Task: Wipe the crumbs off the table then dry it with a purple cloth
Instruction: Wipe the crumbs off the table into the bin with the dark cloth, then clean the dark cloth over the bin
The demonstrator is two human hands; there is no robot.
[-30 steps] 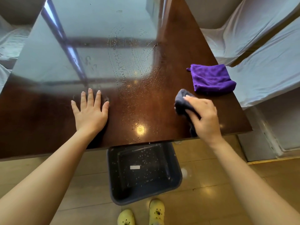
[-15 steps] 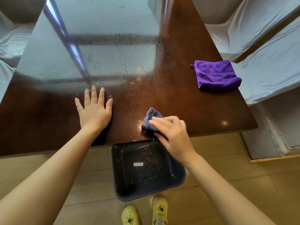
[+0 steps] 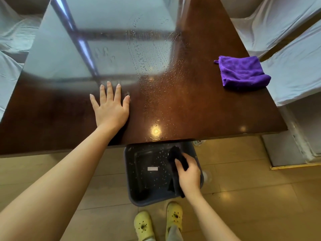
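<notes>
The glossy dark wooden table (image 3: 199,110) carries a streak of water droplets (image 3: 156,87) down its middle. A folded purple cloth (image 3: 243,73) lies near the table's right edge. My left hand (image 3: 111,108) rests flat on the tabletop, fingers spread, holding nothing. My right hand (image 3: 189,176) is below the table's front edge, over a dark bin (image 3: 132,188) on the floor, gripping a dark wet cloth (image 3: 177,157) that hangs inside the bin. Pale crumbs speckle the bin's bottom.
White-covered furniture (image 3: 286,54) stands close along the table's right side, and more covered shapes (image 3: 12,49) on the left. My yellow clogs (image 3: 173,216) stand on the tiled floor just behind the bin.
My right hand swept the dark cloth from near the purple cloth leftward to the front edge, then off the table and down over the bin. The left hand stayed flat.
</notes>
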